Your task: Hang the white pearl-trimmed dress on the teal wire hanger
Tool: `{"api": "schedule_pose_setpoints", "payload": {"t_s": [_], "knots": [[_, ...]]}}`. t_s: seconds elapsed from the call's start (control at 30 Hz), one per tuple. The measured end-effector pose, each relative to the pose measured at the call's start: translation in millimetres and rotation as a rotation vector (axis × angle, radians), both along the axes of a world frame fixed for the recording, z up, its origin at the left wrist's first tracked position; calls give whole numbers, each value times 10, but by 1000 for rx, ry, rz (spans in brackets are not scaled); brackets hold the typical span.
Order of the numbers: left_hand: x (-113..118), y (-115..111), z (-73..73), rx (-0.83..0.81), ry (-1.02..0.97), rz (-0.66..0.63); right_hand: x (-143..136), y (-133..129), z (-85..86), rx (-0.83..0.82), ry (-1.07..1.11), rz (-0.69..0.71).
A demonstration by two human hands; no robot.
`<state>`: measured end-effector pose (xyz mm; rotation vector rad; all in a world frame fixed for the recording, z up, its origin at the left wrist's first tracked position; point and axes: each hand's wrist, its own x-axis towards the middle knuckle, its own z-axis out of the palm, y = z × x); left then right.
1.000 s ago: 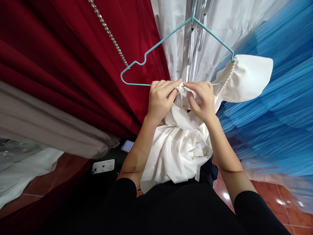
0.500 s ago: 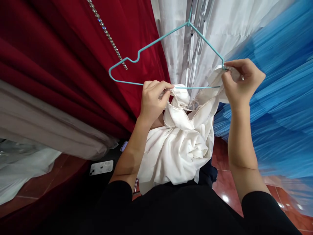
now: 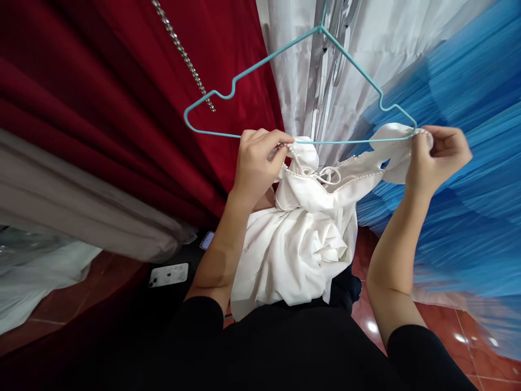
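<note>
A white dress (image 3: 293, 255) with pearl-beaded edging lies bunched in front of my body, its top part raised. My left hand (image 3: 260, 160) is closed, pinching the beaded edge by the lower bar of a light blue hanger (image 3: 277, 53). At the hanger's right end, my right hand (image 3: 437, 155) pinches a white strap or sleeve of the dress, drawn out to the side. The strap meets the hanger's right corner; whether it is looped over the wire is hard to see. A thin white cord (image 3: 329, 176) curls inside the neckline.
Red fabric (image 3: 228, 32) with a rhinestone strip (image 3: 183, 54) hangs at the left, beside pale cloth (image 3: 81, 195). Blue tulle (image 3: 468, 228) hangs at the right. Metal rails (image 3: 325, 81) and white fabric stand behind the hanger. A phone (image 3: 169, 275) lies on a dark surface at lower left.
My right hand has moved right and slightly down, stretching the strap outward along the hanger. The hanger's right shoulder notch now shows. My left hand has stayed nearly in place.
</note>
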<state>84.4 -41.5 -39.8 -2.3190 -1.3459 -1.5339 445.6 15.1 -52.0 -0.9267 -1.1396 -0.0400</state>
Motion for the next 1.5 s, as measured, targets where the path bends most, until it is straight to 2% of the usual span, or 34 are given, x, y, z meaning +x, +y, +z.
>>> {"api": "schedule_pose_setpoints", "payload": {"t_s": [0.07,0.13,0.23,0.3,0.37,0.47,0.63,0.73,0.83,0.9,1.0,1.07,1.17,1.27,1.33,1.43,1.5], "knots": [[68,-9,-30,17,-7,6,-69,-165,-152,-29,-51,50],[130,-4,-59,27,-16,8,-243,-341,-200,-46,-129,74],[199,11,-83,16,-26,16,-592,-511,-95,43,-391,132],[225,13,-86,6,-42,10,-808,-522,19,201,-585,161],[239,12,-90,-2,-52,6,-974,-469,95,278,-691,214],[259,6,-122,15,-39,10,-1118,-351,82,169,-697,284],[284,-95,-327,212,-80,-27,-1171,-256,-49,87,-558,220],[168,-188,-539,269,-212,63,-1178,-261,-54,87,-541,233],[-115,-165,-724,85,-417,200,-1189,-278,-36,142,-513,265],[-354,-67,-758,8,-545,321,-1189,-287,-28,163,-505,274],[-675,118,-606,135,-640,404,-1181,-298,-17,154,-538,243],[-813,208,-383,285,-656,358,-1180,-309,-7,146,-544,217],[-891,268,16,398,-640,283,-1188,-324,-5,148,-527,227],[-843,304,343,380,-480,242,-1192,-325,-32,140,-514,248],[-748,334,486,425,-364,214,-1185,-321,-58,122,-516,262],[-514,329,596,294,-270,140,-1165,-321,-85,76,-535,260],[-318,272,601,214,-224,83,-1151,-327,-90,45,-556,245]]}}
